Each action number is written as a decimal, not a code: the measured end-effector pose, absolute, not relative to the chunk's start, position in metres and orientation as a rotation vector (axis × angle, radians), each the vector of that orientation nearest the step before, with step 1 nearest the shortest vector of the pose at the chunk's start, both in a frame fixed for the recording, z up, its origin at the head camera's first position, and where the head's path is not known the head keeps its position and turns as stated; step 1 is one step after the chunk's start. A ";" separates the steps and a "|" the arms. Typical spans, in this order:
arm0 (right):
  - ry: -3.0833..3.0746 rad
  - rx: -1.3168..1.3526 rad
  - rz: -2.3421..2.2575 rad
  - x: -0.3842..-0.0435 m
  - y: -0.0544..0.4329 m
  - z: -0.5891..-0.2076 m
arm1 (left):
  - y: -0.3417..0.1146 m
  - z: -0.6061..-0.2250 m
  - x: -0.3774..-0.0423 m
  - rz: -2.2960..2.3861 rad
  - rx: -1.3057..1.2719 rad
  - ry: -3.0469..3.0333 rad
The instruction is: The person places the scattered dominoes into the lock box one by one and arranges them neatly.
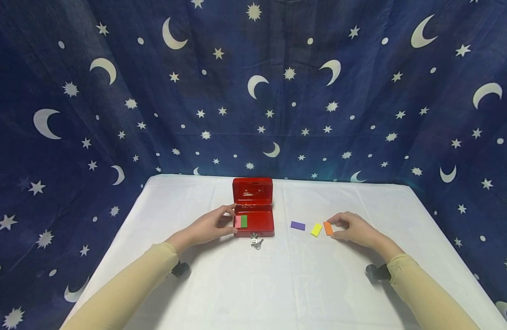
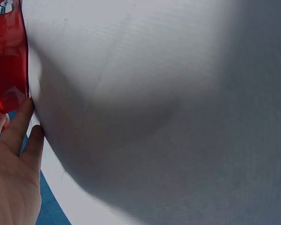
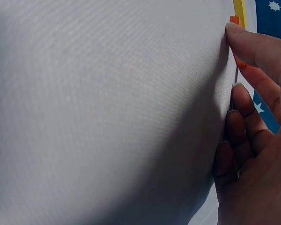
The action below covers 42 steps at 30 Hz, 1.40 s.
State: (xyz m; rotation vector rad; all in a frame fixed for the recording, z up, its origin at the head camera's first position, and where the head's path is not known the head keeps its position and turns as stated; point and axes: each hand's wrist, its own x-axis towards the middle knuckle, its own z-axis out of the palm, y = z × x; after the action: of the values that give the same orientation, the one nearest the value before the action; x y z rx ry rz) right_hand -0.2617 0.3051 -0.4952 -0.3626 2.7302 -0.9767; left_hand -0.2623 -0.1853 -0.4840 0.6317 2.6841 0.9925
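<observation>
A small red metal cash box [image 1: 261,222] stands on the table with its lid [image 1: 252,191] raised. Inside, at its left end, lie a pink block [image 1: 238,222] and a green block [image 1: 244,221] side by side. My left hand [image 1: 214,223] holds the box's left end, thumb at the front corner and index finger near the hinge. My right hand [image 1: 354,229] pinches a flat orange block [image 1: 328,228] between thumb and fingers, low over the cloth. Just left of it lie a yellow block [image 1: 316,229] and a purple block [image 1: 297,225].
A padlock [image 1: 254,239] hangs at the front of the box, with keys [image 1: 258,244] beside it. White cloth [image 1: 278,284] covers the table. Behind and at both sides hangs a dark blue curtain [image 1: 237,137] with moons and stars.
</observation>
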 end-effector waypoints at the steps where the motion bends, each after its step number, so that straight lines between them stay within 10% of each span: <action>1: 2.732 -0.361 -0.974 -0.262 0.305 -0.495 | -0.185 -0.484 -0.263 0.992 0.632 2.684; 42: 2.735 -0.600 -1.118 -0.271 0.211 -0.455 | -0.184 -0.486 -0.261 0.957 0.620 2.731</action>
State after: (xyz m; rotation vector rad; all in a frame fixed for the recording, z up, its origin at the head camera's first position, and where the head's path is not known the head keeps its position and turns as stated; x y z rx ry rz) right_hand -0.2708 0.2107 -0.4551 -0.5999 2.7346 -1.1178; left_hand -0.2610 -0.1838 -0.4865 0.6198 2.7309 0.9571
